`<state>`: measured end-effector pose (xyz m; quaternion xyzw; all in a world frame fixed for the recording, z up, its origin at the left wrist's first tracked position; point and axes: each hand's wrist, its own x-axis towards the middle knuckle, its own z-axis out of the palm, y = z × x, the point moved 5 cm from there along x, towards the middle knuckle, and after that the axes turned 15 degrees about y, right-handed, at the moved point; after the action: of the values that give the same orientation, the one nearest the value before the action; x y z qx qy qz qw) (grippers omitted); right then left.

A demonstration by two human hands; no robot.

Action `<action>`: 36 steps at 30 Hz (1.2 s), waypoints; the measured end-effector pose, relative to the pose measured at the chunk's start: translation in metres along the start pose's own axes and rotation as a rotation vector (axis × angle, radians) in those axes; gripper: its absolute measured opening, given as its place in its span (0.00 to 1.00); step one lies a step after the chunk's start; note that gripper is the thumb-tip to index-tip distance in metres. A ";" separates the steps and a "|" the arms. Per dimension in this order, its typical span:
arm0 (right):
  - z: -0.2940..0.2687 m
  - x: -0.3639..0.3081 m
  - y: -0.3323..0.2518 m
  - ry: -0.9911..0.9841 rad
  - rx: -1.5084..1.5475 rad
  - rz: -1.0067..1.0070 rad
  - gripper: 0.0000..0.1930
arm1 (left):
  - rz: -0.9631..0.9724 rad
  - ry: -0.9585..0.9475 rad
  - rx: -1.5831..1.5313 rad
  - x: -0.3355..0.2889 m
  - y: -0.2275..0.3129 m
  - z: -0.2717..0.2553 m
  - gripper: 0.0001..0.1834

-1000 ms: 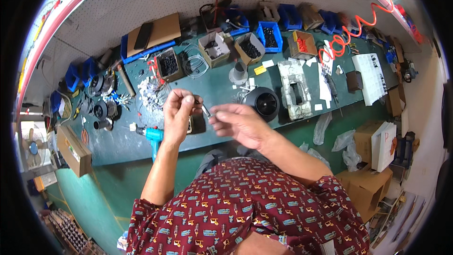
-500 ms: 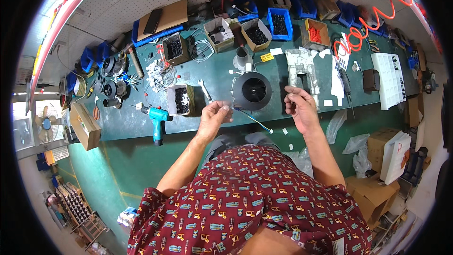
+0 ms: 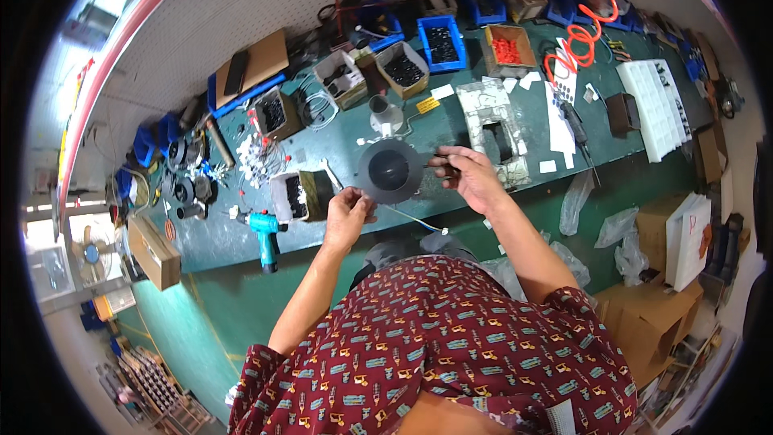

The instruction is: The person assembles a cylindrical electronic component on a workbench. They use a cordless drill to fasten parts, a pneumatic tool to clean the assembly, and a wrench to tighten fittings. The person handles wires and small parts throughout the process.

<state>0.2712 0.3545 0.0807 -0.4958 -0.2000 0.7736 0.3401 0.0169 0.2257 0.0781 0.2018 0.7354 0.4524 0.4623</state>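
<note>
A black round fan wheel [image 3: 390, 171] with a broad rim sits on the green workbench in front of me; its inside is blurred. My left hand [image 3: 348, 216] is closed, thumb against fingertips, by the wheel's lower left rim. Whether it touches the rim is unclear, and anything in the pinch is hidden. My right hand [image 3: 471, 176] is just right of the wheel, its fingers bent together around something small and dark that I cannot make out. A thin cable [image 3: 419, 221] with a white end runs below the wheel. Left of it lies a wrench [image 3: 331, 176].
A teal cordless drill [image 3: 265, 229] lies at the bench's front left, beside a box of black parts [image 3: 295, 196]. Behind the wheel stands a grey metal cylinder on a flange [image 3: 385, 117]. Right of my hand is a taped frame [image 3: 493, 133]; an orange coiled hose [image 3: 592, 24] hangs beyond.
The view has turned, so the bench appears shifted left. My right hand has come closer to the fan wheel. My left hand stays by its lower left side, fingers still pinched.
</note>
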 end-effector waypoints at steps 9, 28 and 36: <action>0.037 0.034 -0.004 -0.046 -0.216 -0.078 0.12 | 0.119 0.031 0.047 -0.001 -0.006 -0.001 0.17; 0.052 0.047 -0.019 -0.045 -0.756 -0.454 0.13 | 0.146 0.013 0.046 0.001 -0.010 -0.004 0.10; -0.010 0.000 0.007 0.096 -0.257 -0.112 0.15 | 0.166 -0.011 0.049 0.003 -0.015 -0.006 0.12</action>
<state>0.2780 0.3489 0.0717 -0.5598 -0.3082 0.6968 0.3257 0.0120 0.2171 0.0645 0.2756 0.7245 0.4700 0.4222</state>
